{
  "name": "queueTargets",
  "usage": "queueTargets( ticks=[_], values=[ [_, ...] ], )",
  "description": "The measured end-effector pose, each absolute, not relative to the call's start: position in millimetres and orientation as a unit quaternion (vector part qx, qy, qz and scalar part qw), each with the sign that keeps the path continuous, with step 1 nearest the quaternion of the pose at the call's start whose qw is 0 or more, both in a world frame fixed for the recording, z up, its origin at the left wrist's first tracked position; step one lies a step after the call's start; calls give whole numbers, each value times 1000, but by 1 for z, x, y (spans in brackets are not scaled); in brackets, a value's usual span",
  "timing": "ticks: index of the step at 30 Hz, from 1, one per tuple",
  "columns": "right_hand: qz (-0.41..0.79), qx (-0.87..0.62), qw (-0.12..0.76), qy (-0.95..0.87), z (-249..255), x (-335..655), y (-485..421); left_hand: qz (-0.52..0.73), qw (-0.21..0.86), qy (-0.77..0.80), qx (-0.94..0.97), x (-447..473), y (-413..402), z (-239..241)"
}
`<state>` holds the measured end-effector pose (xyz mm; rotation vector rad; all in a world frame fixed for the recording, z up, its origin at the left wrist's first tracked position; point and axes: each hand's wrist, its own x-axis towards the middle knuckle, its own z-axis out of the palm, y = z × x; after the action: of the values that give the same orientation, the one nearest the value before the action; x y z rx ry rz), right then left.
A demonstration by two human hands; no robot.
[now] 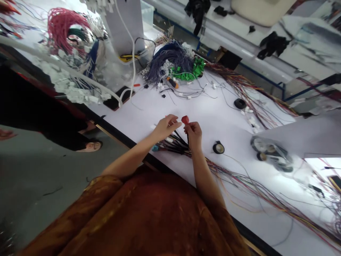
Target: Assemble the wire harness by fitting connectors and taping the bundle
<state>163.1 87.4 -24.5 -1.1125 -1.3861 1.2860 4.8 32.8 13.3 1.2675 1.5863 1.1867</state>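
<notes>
My right hand pinches a black-wrapped cable just below the red connector at its end. To the left of that connector is my left hand, fingers apart and a little curved, with nothing seen between them. Under both hands lies a wire harness, its black-sleeved branches fanning out on the white table. A teal connector ends one branch near the table's front edge. From there the long bundle of coloured wires runs off to the lower right.
Black tape rolls lie right of my hands. Behind are purple wires with green connectors and an orange-black tool. A white hose crosses at left. Another person's foot shows on the floor.
</notes>
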Motion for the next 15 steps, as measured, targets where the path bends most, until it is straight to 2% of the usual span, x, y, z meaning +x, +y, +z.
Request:
queueTargets(
  ticks=[3, 6, 10, 15],
  values=[
    [356, -463, 466, -665, -19, 160, 75, 494, 460, 582, 454, 12, 42, 15],
    [239, -446, 427, -749, -16, 157, 66, 546, 581, 502, 334, 12, 48, 8],
    [216, -420, 406, -783, -10, 158, 60, 566, 695, 406, 179, 9, 49, -3],
    [172, -391, 397, -812, 4, 165, 60, 583, 748, 309, 73, 16, 48, -9]
  ],
)
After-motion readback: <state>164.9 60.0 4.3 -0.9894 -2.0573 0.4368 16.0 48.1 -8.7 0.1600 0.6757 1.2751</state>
